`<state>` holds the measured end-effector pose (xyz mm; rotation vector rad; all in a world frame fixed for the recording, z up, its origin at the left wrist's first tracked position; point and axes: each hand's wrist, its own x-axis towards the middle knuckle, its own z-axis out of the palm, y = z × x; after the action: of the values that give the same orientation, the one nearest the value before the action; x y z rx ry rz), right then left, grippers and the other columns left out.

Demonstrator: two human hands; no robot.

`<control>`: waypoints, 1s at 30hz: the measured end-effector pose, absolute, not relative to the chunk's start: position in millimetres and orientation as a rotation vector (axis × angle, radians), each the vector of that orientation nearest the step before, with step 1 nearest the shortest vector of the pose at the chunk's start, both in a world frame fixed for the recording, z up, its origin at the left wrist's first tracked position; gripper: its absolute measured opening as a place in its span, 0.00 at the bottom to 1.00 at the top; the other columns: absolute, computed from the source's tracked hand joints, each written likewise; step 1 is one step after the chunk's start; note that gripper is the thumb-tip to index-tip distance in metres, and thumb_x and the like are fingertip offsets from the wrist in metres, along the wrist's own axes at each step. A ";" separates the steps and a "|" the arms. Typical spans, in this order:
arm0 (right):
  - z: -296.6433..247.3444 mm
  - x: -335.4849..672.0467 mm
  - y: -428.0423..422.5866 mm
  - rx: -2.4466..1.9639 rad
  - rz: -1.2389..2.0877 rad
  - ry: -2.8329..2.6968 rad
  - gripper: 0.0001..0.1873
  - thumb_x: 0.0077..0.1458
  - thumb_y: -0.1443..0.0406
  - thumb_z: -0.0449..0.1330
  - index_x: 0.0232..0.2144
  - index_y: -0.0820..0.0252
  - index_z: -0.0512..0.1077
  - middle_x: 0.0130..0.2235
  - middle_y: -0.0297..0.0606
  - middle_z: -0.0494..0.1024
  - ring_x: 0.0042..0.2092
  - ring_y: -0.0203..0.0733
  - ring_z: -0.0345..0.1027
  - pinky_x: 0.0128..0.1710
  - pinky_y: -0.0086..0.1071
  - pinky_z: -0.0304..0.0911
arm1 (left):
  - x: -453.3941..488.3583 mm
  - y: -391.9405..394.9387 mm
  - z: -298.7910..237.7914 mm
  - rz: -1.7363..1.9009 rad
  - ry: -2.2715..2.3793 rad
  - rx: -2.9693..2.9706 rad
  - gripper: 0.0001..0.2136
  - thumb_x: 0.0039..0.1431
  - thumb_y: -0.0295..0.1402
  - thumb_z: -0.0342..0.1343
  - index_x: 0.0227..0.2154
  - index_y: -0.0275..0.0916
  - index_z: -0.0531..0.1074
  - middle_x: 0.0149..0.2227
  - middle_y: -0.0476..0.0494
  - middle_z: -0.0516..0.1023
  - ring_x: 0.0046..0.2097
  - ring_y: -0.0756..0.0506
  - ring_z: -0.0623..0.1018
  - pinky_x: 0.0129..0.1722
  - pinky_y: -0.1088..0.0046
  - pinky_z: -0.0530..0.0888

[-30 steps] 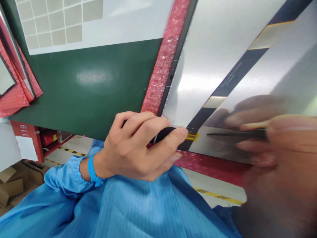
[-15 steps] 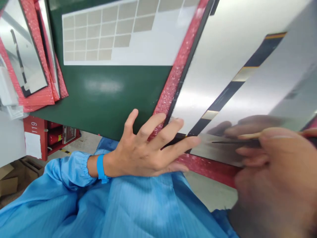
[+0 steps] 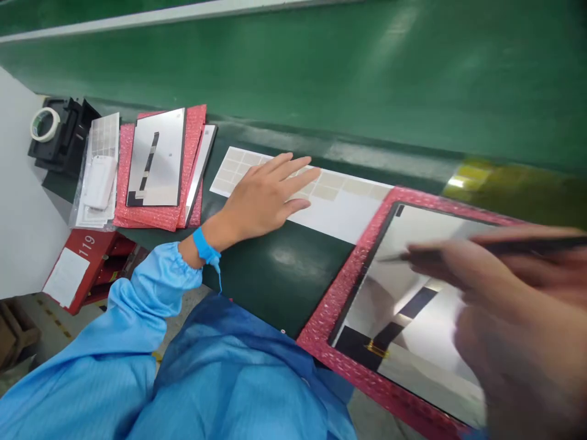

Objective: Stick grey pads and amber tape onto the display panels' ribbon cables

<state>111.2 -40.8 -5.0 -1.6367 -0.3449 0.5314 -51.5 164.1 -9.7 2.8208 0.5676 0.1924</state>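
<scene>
My left hand [image 3: 266,198], with a blue wristband, is open and spread over a white sheet of grey rectangular stickers [image 3: 351,217]. Whether its palm touches the sheet I cannot tell. Blurred by motion, my right hand [image 3: 509,311] grips black tweezers [image 3: 541,245], their thin tip pointing left. Beneath them lies a silvery display panel [image 3: 444,333] with a dark flex strip [image 3: 418,303] across its back. Pink bubble wrap [image 3: 316,333] lies under the panel. My right hand hides the panel's right side.
More panels [image 3: 160,159] rest on pink bubble wrap at the left. Beside them are a bagged white stack [image 3: 99,183], a tape roll [image 3: 44,124] and a black holder [image 3: 68,146]. A red box [image 3: 73,263] stands below the green table's [image 3: 257,269] edge.
My left hand has left the panel's lower corner and moved over the sticker sheet. My right hand has raised the tweezers toward the panel's upper part. The view has shifted, showing more table.
</scene>
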 end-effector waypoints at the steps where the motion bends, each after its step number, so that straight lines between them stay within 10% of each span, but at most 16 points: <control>1: -1.8 109.6 -14.1 -1.636 0.556 -0.333 0.21 0.36 0.59 0.75 0.35 0.60 0.78 0.37 0.46 0.78 0.36 0.47 0.77 0.34 0.32 0.78 | -49.5 175.6 -15.1 0.131 0.540 2.829 0.24 0.69 0.42 0.58 0.64 0.38 0.70 0.69 0.37 0.67 0.70 0.37 0.65 0.67 0.54 0.65; 30: -35.0 100.1 66.1 -1.658 0.420 -0.524 0.13 0.43 0.63 0.68 0.30 0.63 0.70 0.31 0.46 0.77 0.29 0.48 0.75 0.26 0.30 0.73 | -47.3 176.6 -23.5 0.151 0.496 2.775 0.23 0.66 0.41 0.62 0.61 0.40 0.72 0.69 0.40 0.66 0.70 0.35 0.63 0.63 0.53 0.66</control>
<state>100.1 66.1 -35.0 -1.6581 -0.5238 0.4199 -47.3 176.6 -23.5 2.7747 0.4957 0.1505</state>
